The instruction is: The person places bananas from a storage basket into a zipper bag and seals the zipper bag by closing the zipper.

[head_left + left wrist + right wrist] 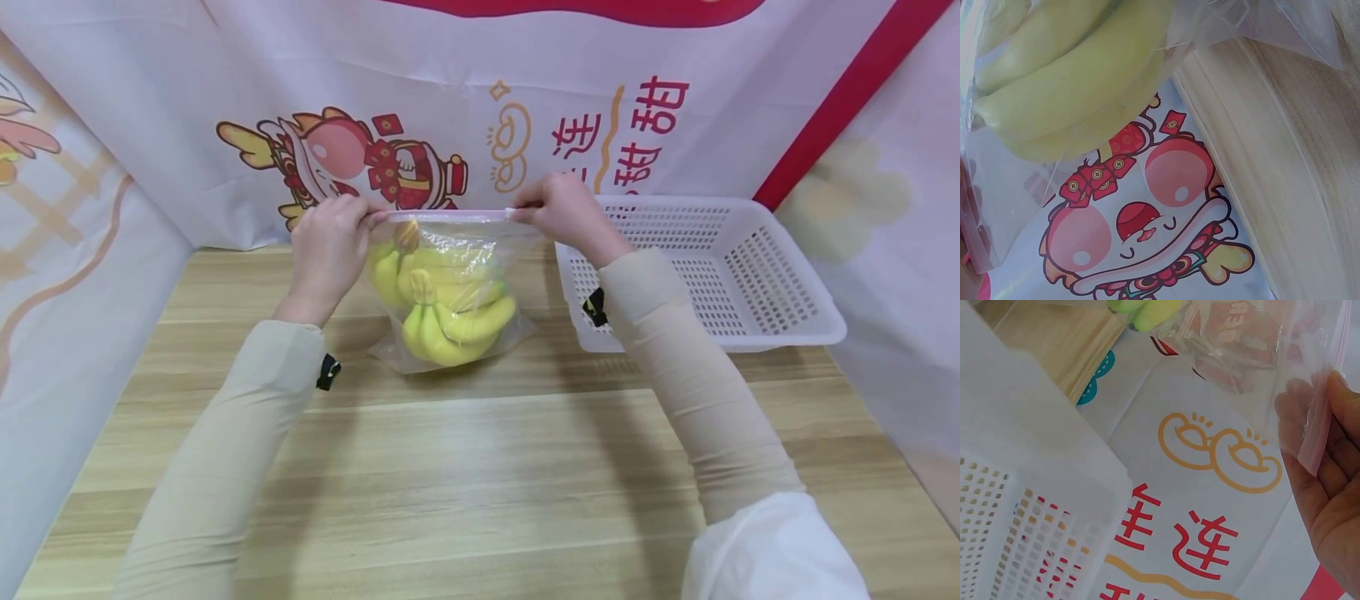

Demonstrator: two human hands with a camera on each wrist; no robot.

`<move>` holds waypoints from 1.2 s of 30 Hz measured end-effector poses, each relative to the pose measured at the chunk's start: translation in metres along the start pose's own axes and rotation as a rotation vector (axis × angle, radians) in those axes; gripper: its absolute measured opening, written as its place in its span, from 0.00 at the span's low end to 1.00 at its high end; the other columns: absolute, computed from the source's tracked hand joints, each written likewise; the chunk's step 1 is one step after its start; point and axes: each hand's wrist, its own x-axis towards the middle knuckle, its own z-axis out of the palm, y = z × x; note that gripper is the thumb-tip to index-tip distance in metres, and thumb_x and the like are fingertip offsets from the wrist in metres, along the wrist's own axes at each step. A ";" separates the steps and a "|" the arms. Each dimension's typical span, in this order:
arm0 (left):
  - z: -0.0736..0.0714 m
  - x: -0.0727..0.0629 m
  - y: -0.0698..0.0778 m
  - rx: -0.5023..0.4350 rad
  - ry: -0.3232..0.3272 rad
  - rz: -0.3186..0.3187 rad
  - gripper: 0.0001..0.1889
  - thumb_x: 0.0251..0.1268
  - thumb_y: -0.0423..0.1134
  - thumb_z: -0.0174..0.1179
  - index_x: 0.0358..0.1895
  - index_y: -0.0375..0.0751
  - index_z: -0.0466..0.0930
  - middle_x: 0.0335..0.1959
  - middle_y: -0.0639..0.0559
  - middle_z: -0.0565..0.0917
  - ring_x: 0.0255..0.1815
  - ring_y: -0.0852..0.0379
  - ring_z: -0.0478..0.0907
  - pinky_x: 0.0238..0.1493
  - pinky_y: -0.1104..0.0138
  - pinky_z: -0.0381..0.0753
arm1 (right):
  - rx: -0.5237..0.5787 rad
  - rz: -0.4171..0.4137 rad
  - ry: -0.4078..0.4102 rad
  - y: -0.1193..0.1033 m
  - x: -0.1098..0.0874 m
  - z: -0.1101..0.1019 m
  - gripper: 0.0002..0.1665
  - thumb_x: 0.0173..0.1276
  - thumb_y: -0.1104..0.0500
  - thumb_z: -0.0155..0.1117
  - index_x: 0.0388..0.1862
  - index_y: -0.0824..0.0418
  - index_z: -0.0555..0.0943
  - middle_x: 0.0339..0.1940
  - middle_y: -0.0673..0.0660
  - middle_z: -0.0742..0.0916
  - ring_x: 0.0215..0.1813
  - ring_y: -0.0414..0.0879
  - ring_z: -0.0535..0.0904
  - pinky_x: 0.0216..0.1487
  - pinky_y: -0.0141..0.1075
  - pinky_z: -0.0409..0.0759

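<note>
A clear zip bag (517, 329) holds yellow bananas (457, 329) that show through its side. My left hand (330, 250) pinches the top left end of its pinkish zip strip. At the strip's right end, my right hand (566, 217) pinches the bag's edge beside a small white slider (510, 213). Between the hands the strip runs straight. In the right wrist view the right thumb and fingers (1335, 481) grip the bag's corner. The left wrist view has the bananas (1079, 87) close up, with the left hand mostly out of sight.
A white perforated plastic basket (806, 308) stands on the right of the wooden table (465, 483), partly behind the right forearm. Printed cloth (450, 75) hangs behind and at both sides. Small black straps (327, 372) show at both wrists.
</note>
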 end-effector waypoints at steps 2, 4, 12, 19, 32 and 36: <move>0.001 0.000 0.000 0.001 0.004 0.001 0.16 0.69 0.45 0.53 0.40 0.35 0.84 0.36 0.40 0.87 0.36 0.41 0.82 0.39 0.52 0.79 | 0.005 0.007 0.001 0.002 -0.001 -0.001 0.14 0.66 0.57 0.63 0.48 0.61 0.85 0.49 0.60 0.88 0.51 0.52 0.83 0.58 0.42 0.77; 0.001 0.000 0.000 -0.003 0.009 0.002 0.16 0.70 0.44 0.53 0.40 0.35 0.84 0.37 0.40 0.87 0.36 0.41 0.82 0.39 0.52 0.79 | 0.018 0.014 0.000 0.003 -0.001 -0.001 0.14 0.66 0.58 0.63 0.48 0.62 0.84 0.49 0.61 0.88 0.50 0.52 0.83 0.58 0.42 0.78; 0.003 0.001 0.000 -0.022 0.021 -0.001 0.16 0.69 0.45 0.53 0.40 0.36 0.84 0.38 0.41 0.87 0.38 0.41 0.83 0.40 0.52 0.79 | 0.032 0.006 0.009 0.008 -0.003 -0.003 0.15 0.67 0.58 0.62 0.49 0.63 0.84 0.49 0.62 0.87 0.50 0.53 0.82 0.57 0.43 0.78; 0.003 0.000 0.000 -0.028 0.011 0.001 0.15 0.69 0.44 0.52 0.41 0.35 0.84 0.36 0.40 0.86 0.37 0.41 0.82 0.40 0.52 0.79 | 0.036 0.045 0.000 0.015 -0.006 -0.005 0.16 0.68 0.57 0.61 0.51 0.62 0.83 0.50 0.62 0.87 0.49 0.52 0.81 0.55 0.43 0.78; 0.002 0.000 -0.001 -0.005 -0.012 -0.007 0.14 0.69 0.43 0.53 0.43 0.37 0.84 0.39 0.41 0.87 0.40 0.42 0.82 0.43 0.53 0.79 | 0.052 0.090 0.020 0.025 -0.010 -0.009 0.17 0.69 0.58 0.60 0.52 0.64 0.83 0.53 0.64 0.86 0.54 0.54 0.80 0.59 0.46 0.76; 0.002 0.000 -0.001 -0.007 -0.015 -0.016 0.15 0.69 0.44 0.53 0.44 0.38 0.84 0.40 0.41 0.87 0.44 0.41 0.81 0.52 0.50 0.76 | 0.055 0.107 0.040 0.024 -0.011 -0.007 0.16 0.69 0.58 0.60 0.51 0.63 0.83 0.51 0.63 0.86 0.51 0.52 0.80 0.56 0.44 0.77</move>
